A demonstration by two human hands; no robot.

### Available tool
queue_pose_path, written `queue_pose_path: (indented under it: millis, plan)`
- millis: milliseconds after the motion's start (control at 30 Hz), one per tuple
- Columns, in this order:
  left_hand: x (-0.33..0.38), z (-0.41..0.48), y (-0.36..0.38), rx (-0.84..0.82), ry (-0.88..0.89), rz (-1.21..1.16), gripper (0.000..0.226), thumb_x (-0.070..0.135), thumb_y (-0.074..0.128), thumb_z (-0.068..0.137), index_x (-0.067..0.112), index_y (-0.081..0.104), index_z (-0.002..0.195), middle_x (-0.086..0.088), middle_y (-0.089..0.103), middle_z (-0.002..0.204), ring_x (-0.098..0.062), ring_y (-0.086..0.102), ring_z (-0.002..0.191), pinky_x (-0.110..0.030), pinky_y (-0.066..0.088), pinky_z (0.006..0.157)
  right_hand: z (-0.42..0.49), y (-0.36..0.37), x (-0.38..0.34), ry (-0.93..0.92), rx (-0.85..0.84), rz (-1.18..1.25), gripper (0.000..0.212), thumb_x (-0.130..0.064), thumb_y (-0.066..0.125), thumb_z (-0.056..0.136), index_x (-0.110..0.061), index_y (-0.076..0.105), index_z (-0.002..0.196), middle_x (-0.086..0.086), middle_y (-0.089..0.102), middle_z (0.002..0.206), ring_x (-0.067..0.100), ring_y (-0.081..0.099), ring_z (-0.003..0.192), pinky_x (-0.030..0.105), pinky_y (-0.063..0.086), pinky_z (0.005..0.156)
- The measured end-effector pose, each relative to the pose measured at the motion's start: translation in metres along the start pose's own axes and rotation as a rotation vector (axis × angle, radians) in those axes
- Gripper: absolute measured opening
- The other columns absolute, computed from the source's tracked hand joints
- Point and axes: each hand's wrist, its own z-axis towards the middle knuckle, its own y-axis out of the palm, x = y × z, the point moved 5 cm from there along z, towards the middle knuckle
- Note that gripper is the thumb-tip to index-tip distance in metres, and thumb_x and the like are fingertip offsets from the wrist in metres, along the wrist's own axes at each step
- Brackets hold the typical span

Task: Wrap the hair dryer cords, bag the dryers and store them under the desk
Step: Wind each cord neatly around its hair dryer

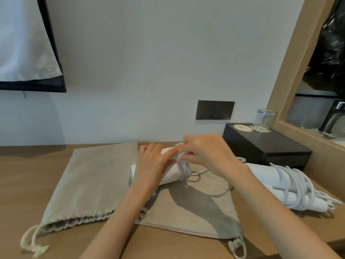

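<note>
Centre frame: left hand (151, 163) pins the white cylindrical hair dryer (168, 174) on the beige drawstring cloth bag (186, 212) — long axis left-right. Right hand (205, 154), nearer the coils, pinches the white cord (183, 168) looping it; second wrapped dryer (280, 186) lower right.

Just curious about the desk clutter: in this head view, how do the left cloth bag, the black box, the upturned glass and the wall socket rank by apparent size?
1. Left cloth bag
2. Black box
3. Wall socket
4. Upturned glass

The socket and glass look close, so their order is unsure.
</note>
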Motion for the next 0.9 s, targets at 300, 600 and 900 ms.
queue_pose_path:
  millis: [300, 600, 900]
  plan:
    - [0.004, -0.003, 0.004, -0.057, 0.079, -0.049, 0.037, 0.044, 0.048, 0.087, 0.027, 0.065, 0.115, 0.004, 0.057, 0.074, -0.021, 0.053, 0.068, -0.03, 0.028, 0.066, 0.003, -0.009, 0.034, 0.147, 0.026, 0.164, 0.017, -0.046, 0.068, 0.08, -0.031, 0.073, 0.084, -0.013, 0.064, 0.081, 0.011, 0.058, 0.075, 0.038, 0.051, 0.066]
    - [0.02, -0.007, -0.001, -0.077, 0.272, 0.001, 0.023, 0.029, 0.055, 0.088, 0.025, 0.044, 0.108, 0.001, 0.062, 0.084, -0.021, 0.06, 0.074, -0.031, 0.033, 0.076, 0.014, -0.02, 0.07, 0.213, 0.146, 0.402, 0.014, -0.037, 0.078, 0.071, -0.026, 0.073, 0.08, -0.012, 0.056, 0.068, 0.009, 0.051, 0.064, 0.028, 0.044, 0.06]
    - [0.034, -0.007, -0.028, 0.067, 0.324, -0.134, 0.055, 0.025, 0.059, 0.089, 0.024, 0.037, 0.14, -0.003, 0.053, 0.107, -0.02, 0.049, 0.093, -0.032, 0.033, 0.083, -0.007, -0.012, 0.081, 0.315, 0.205, 0.699, 0.013, -0.028, 0.078, 0.073, -0.02, 0.076, 0.083, -0.011, 0.068, 0.078, 0.004, 0.061, 0.075, 0.015, 0.047, 0.066]
